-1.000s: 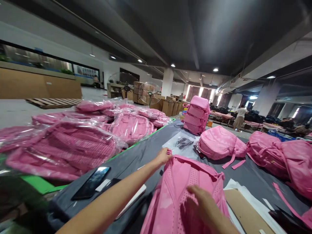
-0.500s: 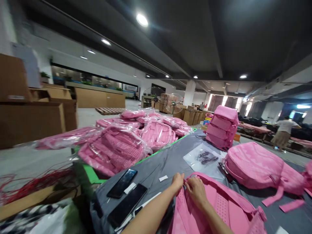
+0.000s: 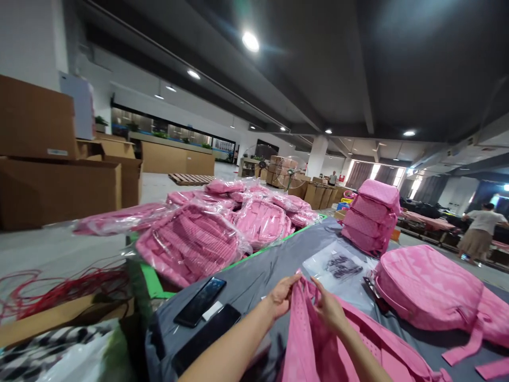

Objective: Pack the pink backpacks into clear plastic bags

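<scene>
An open pink backpack point(image 3: 300, 334) lies in front of me on the cloth-covered table, its top edge raised. My left hand point(image 3: 283, 296) pinches that edge between thumb and fingers. Close by on the right, my right hand point(image 3: 329, 307) is closed on the same edge, its fingertips partly hidden by the fabric. Just beyond my hands, a clear plastic bag point(image 3: 314, 261) lies flat with dark thin pieces point(image 3: 344, 266) on it. A full pink backpack point(image 3: 429, 289) rests to the right, with a dark tag point(image 3: 376, 294) beside it.
Two phones point(image 3: 201, 301) lie left of my arms. Plastic-wrapped pink backpacks point(image 3: 191, 244) are heaped beyond the table's green edge point(image 3: 278, 241). A stack of pink bags point(image 3: 369, 217) stands at the back right. Cardboard boxes point(image 3: 55, 191) fill the left. A person point(image 3: 479, 233) stands far right.
My hands have drawn slightly apart and pulled the backpack's edge up higher. The small white label on the table is now mostly behind my left hand. The view has turned a little left.
</scene>
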The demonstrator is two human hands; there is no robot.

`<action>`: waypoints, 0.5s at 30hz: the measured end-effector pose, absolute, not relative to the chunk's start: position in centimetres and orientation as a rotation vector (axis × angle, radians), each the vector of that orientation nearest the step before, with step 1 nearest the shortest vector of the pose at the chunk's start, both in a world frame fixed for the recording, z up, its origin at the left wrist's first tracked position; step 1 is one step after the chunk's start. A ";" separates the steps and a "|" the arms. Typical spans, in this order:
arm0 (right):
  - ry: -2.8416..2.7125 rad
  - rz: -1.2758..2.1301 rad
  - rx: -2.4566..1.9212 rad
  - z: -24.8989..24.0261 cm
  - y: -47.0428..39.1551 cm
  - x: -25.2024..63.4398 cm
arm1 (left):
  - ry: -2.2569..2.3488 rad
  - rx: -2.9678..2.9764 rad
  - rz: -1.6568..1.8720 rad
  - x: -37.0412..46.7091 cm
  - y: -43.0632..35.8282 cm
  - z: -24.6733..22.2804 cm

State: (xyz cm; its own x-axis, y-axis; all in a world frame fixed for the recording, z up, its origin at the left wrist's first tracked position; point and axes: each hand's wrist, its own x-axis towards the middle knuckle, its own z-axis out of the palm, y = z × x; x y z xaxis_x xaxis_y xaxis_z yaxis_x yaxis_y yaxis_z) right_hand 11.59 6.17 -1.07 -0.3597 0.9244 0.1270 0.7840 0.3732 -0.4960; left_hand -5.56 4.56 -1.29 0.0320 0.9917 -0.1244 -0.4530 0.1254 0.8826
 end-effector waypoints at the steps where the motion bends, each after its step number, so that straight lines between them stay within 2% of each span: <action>1: -2.249 0.489 -1.421 0.1 6.3 11.2 | 0.875 0.838 1.307 -5.6 4.1 0.2; 4: -2.158 0.332 -1.342 3.0 6.5 11.3 | 0.855 1.029 1.388 -5.7 2.4 3.6; 8: -2.127 0.168 -1.377 4.6 4.3 14.0 | 0.927 1.194 1.515 -5.3 0.8 5.6; 15: -2.238 0.439 -1.397 -0.3 -10.6 16.6 | 0.918 1.289 1.389 -1.8 2.1 5.7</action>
State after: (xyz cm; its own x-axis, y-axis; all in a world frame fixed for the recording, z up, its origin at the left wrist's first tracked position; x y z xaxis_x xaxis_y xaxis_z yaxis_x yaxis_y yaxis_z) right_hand 16.63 -10.62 -0.33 -0.3762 0.9014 0.2143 0.7536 0.4323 -0.4952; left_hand -1.80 2.08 5.74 0.0556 0.9705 0.2345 -0.1646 -0.2227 0.9609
